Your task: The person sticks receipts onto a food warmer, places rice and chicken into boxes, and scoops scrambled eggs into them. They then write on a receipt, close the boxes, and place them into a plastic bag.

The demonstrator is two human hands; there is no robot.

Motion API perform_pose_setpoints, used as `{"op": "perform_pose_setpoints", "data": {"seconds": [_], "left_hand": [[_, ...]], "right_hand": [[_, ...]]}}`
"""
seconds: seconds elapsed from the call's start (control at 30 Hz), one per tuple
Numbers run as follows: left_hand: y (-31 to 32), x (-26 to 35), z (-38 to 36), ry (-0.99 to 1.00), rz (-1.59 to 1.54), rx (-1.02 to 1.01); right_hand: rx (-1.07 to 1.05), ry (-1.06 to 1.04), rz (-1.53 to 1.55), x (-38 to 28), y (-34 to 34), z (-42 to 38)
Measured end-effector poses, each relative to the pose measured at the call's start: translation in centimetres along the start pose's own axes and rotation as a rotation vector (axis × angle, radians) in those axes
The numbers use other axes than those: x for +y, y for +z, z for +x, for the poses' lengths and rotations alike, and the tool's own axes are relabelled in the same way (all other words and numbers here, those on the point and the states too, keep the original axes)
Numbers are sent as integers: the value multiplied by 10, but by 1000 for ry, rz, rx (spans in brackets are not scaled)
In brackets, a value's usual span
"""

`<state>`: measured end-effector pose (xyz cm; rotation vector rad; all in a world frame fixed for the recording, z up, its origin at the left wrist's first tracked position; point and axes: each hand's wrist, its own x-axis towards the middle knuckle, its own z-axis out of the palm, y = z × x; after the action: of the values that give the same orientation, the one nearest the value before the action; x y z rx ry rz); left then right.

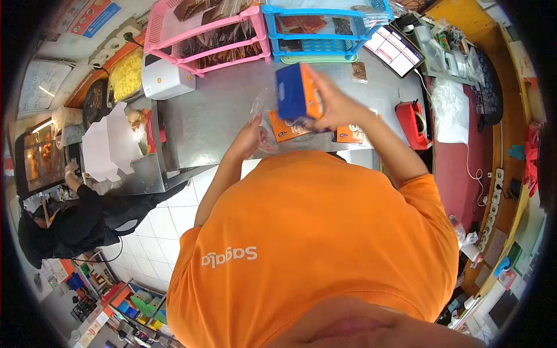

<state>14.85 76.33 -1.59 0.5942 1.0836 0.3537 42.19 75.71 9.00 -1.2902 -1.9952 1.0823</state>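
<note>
My right hand [331,103] grips a blue and orange box [291,91] above the steel counter [200,110]. In my left hand [249,138], the fingers are closed on a clear plastic bag [260,104], which spreads toward the middle. Below the held box lies an orange box [281,129] with printing, close to the bag. A second orange box [350,134] lies under my right wrist, partly hidden by the arm. Part of the plastic near my shirt is hard to make out.
Pink racks [264,35] and blue racks [313,36] stand at the back. A tablet [394,49] and red tape dispenser [413,124] are to the right. At left are a white printer [165,78], an open white carton [107,145] and another person [75,217] in black.
</note>
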Motion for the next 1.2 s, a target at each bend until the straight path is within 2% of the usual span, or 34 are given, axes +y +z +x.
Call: {"op": "perform_pose_setpoints", "data": {"seconds": [0.03,0.13,0.2,0.23,0.3,0.37,0.43,0.5,0.53,0.57,0.6,0.63,0.7,0.73,0.8,0.83,0.9,0.97,1.0,1.03,1.1,1.13,1.2], "left_hand": [[6,4,-2,-19,-25,-37],[14,8,-14,-61,-127,-77],[-8,-1,-16,-43,-176,-41],[-16,0,-21,-31,-216,-7],[-21,-2,-22,-84,-257,20],[-10,-13,-11,-122,-288,-87],[20,-15,-17,-76,-266,-69],[17,-17,-17,-29,-245,-51],[-8,-17,-13,49,-379,-40],[-25,-16,-11,128,-514,-28],[-28,-12,-13,88,-416,83],[-26,-12,-11,80,-412,79],[-20,-15,-6,76,-197,177],[-11,-10,-8,69,-193,173],[9,6,-16,207,-57,78],[10,4,-11,204,-54,67],[10,0,0,357,-91,112],[10,3,3,366,-107,106],[8,4,2,381,-128,124],[3,3,4,381,-128,126],[-4,3,7,303,78,274],[-9,6,3,303,78,276],[-19,16,-7,79,185,187]], "right_hand": [[-4,-81,53,1,22,4],[-14,-129,139,17,69,8],[-98,-106,-165,27,76,8],[-104,-114,-168,28,73,8],[-277,-20,-552,27,72,3],[-298,21,-550,33,83,4],[-319,61,-548,33,85,6],[-525,346,-267,28,79,7],[-524,349,-263,34,80,4],[-412,270,-173,43,83,0],[-293,197,-84,45,82,-3],[-289,205,-80,47,79,-5],[-84,-67,-127,45,67,-10],[-195,98,11,37,43,-13],[-164,358,426,53,9,-27],[-73,424,347,63,-9,-36],[27,496,265,78,-25,-60],[-198,654,-557,102,-13,-84],[-330,755,-655,123,4,-89],[-345,697,-763,138,23,-99],[-314,524,-862,144,38,-107],[-315,522,-861,143,36,-107],[-160,670,-660,136,23,-105]]}}
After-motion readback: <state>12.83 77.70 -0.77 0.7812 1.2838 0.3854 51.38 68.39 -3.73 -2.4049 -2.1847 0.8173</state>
